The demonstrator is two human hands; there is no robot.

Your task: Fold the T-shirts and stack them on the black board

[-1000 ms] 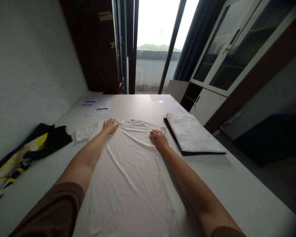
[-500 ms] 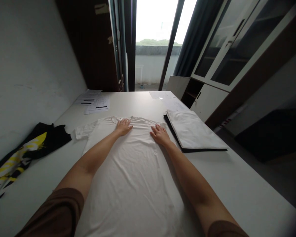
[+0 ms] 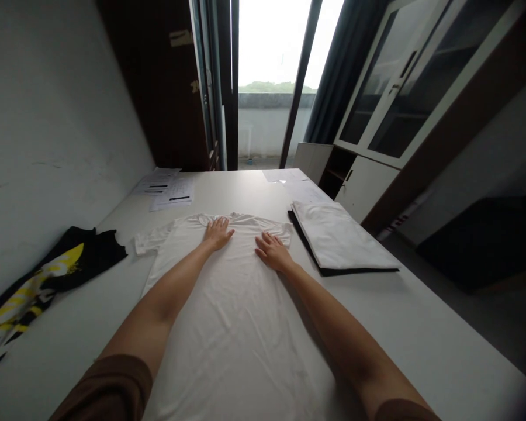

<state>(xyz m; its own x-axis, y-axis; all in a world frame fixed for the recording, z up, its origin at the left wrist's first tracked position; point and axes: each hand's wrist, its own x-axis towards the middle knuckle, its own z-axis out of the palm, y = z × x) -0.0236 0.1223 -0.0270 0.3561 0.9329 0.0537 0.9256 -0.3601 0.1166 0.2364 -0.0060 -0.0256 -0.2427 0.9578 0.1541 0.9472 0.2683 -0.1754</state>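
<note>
A white T-shirt (image 3: pixel 232 316) lies spread on the table in front of me, its collar at the far end and light wrinkles across its body. My left hand (image 3: pixel 219 234) rests flat on it just below the collar, fingers stretched forward. Lower and to the right, my right hand (image 3: pixel 272 251) lies on the upper chest near the right sleeve, fingers spread. Neither hand grips the cloth. The left sleeve of the shirt reaches out flat past my left forearm.
Folded white cloth (image 3: pixel 339 237) lies on a black piece (image 3: pixel 359 271) at the right. A black garment with yellow print (image 3: pixel 79 257) lies by the left wall. Paper sheets (image 3: pixel 170 190) are at the far left of the white table (image 3: pixel 421 327). Cabinets (image 3: pixel 372 181) stand beyond the right edge.
My right hand has slid left and slightly toward me over the shirt, and the right sleeve now shows more. My left hand stays near the collar. The view has tilted slightly upward.
</note>
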